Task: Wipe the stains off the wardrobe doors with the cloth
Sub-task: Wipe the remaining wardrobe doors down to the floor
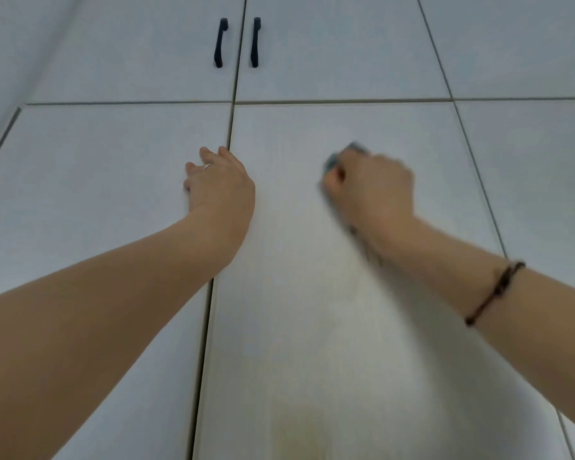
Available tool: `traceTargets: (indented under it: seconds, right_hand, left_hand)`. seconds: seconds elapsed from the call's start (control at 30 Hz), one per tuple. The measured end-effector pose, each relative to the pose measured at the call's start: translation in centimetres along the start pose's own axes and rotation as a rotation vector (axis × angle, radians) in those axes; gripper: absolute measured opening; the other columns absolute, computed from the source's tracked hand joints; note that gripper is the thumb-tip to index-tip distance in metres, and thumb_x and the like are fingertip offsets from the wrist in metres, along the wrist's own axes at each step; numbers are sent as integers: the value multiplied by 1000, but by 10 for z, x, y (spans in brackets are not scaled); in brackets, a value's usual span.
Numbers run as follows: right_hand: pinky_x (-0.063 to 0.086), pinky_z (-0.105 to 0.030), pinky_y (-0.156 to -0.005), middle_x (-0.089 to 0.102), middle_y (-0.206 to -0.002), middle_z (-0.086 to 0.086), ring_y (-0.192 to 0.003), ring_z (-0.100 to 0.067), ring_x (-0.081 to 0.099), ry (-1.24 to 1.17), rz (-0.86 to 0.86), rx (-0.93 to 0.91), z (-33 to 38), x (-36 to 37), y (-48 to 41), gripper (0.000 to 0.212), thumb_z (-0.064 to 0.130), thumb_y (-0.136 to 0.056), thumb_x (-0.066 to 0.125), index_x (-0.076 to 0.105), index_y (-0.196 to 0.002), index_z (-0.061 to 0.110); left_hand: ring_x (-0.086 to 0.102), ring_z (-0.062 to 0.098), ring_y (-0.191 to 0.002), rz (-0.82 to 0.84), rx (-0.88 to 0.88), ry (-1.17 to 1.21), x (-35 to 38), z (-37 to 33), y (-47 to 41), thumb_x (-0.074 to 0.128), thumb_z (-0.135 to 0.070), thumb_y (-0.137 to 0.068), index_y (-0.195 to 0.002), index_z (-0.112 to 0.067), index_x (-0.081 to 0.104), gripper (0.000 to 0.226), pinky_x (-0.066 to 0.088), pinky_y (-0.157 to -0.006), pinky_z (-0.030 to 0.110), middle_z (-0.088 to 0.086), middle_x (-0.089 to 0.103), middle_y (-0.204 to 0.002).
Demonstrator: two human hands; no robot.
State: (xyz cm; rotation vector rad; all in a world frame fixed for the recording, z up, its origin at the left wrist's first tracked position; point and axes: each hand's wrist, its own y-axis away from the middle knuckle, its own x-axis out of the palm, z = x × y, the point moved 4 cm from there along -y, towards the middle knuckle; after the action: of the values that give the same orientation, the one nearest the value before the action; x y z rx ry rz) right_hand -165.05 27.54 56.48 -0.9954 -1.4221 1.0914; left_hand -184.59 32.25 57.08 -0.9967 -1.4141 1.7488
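White wardrobe doors fill the view. My right hand point(369, 184) grips a small blue-grey cloth point(333, 161) and holds it against the right lower door point(312, 310); the hand is blurred by motion and the cloth is mostly hidden under my fingers. My left hand point(218, 184) rests on the left lower door point(90, 180) near the seam between the two doors, with a ring on one finger. No stain shows plainly on the doors.
Two black handles point(220, 43) point(255, 42) sit on the upper doors, either side of the vertical seam. Another door panel point(538, 180) lies to the right. A dark cord bracelet point(493, 292) circles my right forearm.
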Motion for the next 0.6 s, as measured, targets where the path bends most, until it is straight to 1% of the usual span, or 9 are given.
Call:
traceTargets:
  seconds: [0.1,0.17,0.23,0.3,0.37,0.43,0.5,0.57,0.6]
  right_hand:
    - [44,-30,-46,56,-55,1,-42,-27,51,-220,150,-441,49,-16,114,23,32,-88,51,52,-68,20]
    - [42,-27,-44,55,-53,2,-40,-26,49,-248,133,-567,40,-17,116,24,31,-87,54,50,-65,21]
    - [42,-28,-52,65,-66,-3,-54,-31,62,-90,54,-387,12,-10,56,18,35,-88,56,62,-78,21]
    - [37,-32,-58,68,-77,-10,-71,-37,65,49,-18,-53,-34,-6,-11,26,38,-93,48,63,-90,18]
    - [27,-30,-52,59,-67,-8,-69,-36,61,71,-56,106,-70,-2,-49,31,34,-94,41,55,-75,14]
    - [21,-29,-49,48,-57,-2,-60,-31,55,47,-80,129,-72,-4,-52,34,30,-95,39,44,-65,15]
    - [23,-30,-52,42,-56,2,-55,-28,48,56,-34,117,-53,-6,-29,30,30,-96,41,46,-71,15]
    - [27,-30,-56,46,-55,2,-52,-31,46,30,5,45,-30,-13,17,21,32,-92,51,53,-77,18]
    - [28,-29,-55,51,-54,0,-50,-32,49,0,21,-60,-18,-16,48,19,32,-88,55,55,-75,19]
  left_hand:
    - [47,53,-129,23,-8,-1,-1,-3,1,38,-3,-100,-147,20,4,63,47,-105,47,46,20,-150]
    - [48,53,-128,37,-10,-23,-1,-4,2,39,-4,-100,-147,20,4,64,49,-103,46,45,21,-150]
    - [48,53,-129,35,-7,-44,-2,-5,3,41,-7,-100,-148,19,4,66,51,-99,44,43,22,-151]
    - [48,52,-129,34,-12,-48,-4,-4,5,41,-7,-100,-148,18,4,66,52,-98,43,43,22,-151]
    - [48,52,-129,31,-5,-60,-4,-5,6,41,-7,-101,-148,18,4,66,52,-97,43,43,23,-151]
    - [49,52,-129,36,2,-78,-5,-7,5,41,-7,-101,-148,19,4,65,52,-97,44,44,24,-150]
    - [49,52,-128,41,-3,-85,-7,-7,4,40,-6,-101,-146,20,4,63,51,-97,44,44,24,-149]
    - [50,52,-128,47,-8,-99,-10,-7,5,37,-5,-101,-146,21,4,61,51,-97,45,44,25,-149]
    - [50,52,-127,54,-3,-107,-11,-9,6,36,-5,-101,-146,20,4,61,51,-97,45,44,25,-149]
